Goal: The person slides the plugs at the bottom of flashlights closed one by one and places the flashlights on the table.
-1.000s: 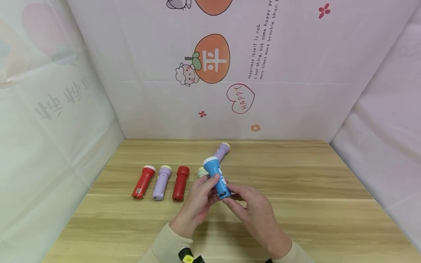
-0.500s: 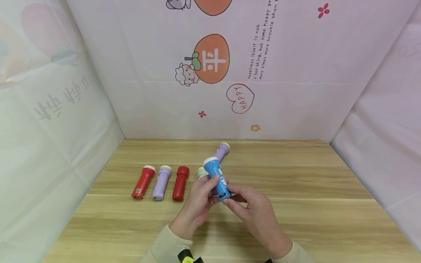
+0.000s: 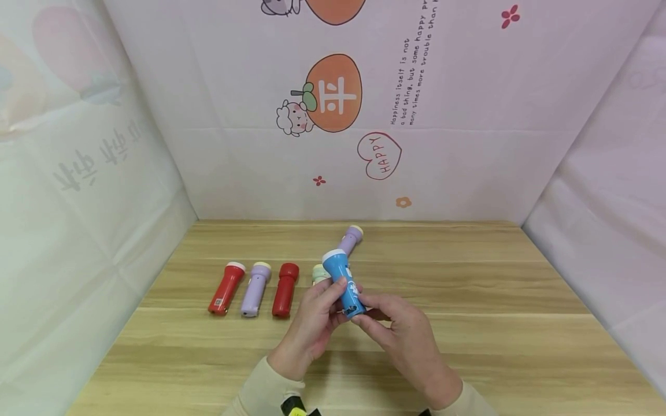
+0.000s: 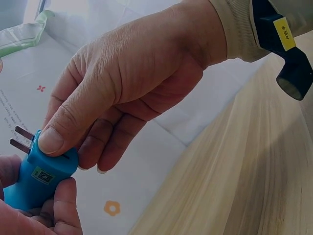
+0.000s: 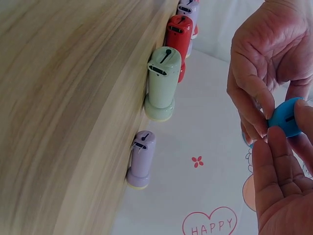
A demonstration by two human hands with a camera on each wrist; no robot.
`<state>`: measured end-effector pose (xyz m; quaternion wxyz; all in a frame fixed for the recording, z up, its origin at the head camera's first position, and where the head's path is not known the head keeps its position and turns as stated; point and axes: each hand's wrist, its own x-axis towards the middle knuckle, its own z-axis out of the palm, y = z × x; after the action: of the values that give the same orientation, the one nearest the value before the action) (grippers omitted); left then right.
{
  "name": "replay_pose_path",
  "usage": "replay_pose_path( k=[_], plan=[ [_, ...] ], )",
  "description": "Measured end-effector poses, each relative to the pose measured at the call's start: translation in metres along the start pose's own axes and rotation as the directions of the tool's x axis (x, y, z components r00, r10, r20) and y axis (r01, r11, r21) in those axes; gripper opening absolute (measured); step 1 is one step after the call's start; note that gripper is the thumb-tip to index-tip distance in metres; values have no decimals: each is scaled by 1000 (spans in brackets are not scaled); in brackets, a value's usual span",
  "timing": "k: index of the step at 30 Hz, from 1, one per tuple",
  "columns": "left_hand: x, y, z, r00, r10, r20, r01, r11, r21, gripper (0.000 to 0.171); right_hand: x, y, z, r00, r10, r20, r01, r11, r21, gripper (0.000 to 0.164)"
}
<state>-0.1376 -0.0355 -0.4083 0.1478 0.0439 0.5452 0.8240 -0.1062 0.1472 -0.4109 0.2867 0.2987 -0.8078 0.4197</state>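
A blue flashlight (image 3: 338,267) with a white rim and white print is held tilted above the table, its head pointing away. My left hand (image 3: 314,315) grips it around the body, thumb along the side. With thumb and fingers, my right hand (image 3: 408,332) pinches its tail end. In the left wrist view two metal plug prongs (image 4: 22,138) stick out of that end, right beside my right thumb. A label (image 4: 43,175) shows on the blue casing. The right wrist view shows the blue tail (image 5: 283,119) between both hands; the rest is mostly hidden.
On the wooden table (image 3: 494,358), a white-rimmed red flashlight (image 3: 226,289), a lilac one (image 3: 256,290) and an all-red one (image 3: 285,290) lie side by side. A mint green flashlight (image 5: 164,88) and another lilac one (image 5: 142,159) lie beyond my hands. Printed cloth (image 3: 468,144) walls the back.
The blue flashlight has turned slightly about its length, so its white print has shifted. Both hands keep nearly the same place and hold.
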Motion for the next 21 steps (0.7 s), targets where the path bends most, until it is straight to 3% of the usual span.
replay_pose_path(
  k=[21],
  plan=[
    [-2,-1,1,1000,-17,12,18,999,-51,55,1,0,-1,999,-49,-19,49,999,-20,42]
  ],
)
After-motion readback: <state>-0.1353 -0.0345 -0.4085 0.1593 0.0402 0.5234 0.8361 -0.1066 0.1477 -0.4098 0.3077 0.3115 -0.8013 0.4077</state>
